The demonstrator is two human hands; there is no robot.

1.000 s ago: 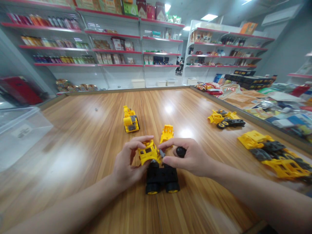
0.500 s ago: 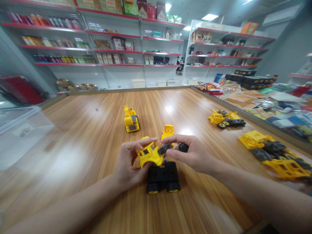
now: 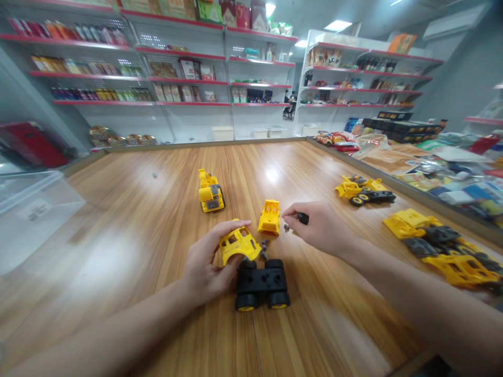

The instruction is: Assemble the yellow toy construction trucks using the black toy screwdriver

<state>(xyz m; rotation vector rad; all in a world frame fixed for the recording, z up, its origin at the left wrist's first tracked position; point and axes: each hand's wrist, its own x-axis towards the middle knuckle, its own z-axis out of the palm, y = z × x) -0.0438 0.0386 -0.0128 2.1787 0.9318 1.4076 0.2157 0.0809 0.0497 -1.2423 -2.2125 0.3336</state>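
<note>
My left hand (image 3: 210, 256) is closed around a yellow toy truck cab (image 3: 239, 243), tilted above the table. Just below it stands a black toy chassis (image 3: 261, 280) with black wheels and yellow hubs. Small grey pieces (image 3: 264, 248) lie between cab and chassis. My right hand (image 3: 316, 225) is apart from the cab, its thumb and finger pinched together. A black rounded handle (image 3: 302, 218) shows within its grip; the rest of that item is hidden. Beneath these fingers lie small metal pieces, perhaps screws (image 3: 286, 228). A yellow toy truck bed (image 3: 270, 217) sits beside the fingertips.
A yellow toy construction vehicle (image 3: 211, 191) stands farther back. More yellow and black toy vehicle parts (image 3: 440, 246) and another toy truck (image 3: 363, 191) lie at the right. A clear plastic bin (image 3: 37, 214) is at the left. Packaged goods (image 3: 432, 162) border the table's right edge.
My right hand has moved away from the cab, right and forward, to beside the yellow truck bed. The dark grey part at its fingertips no longer shows. My left hand still holds the cab.
</note>
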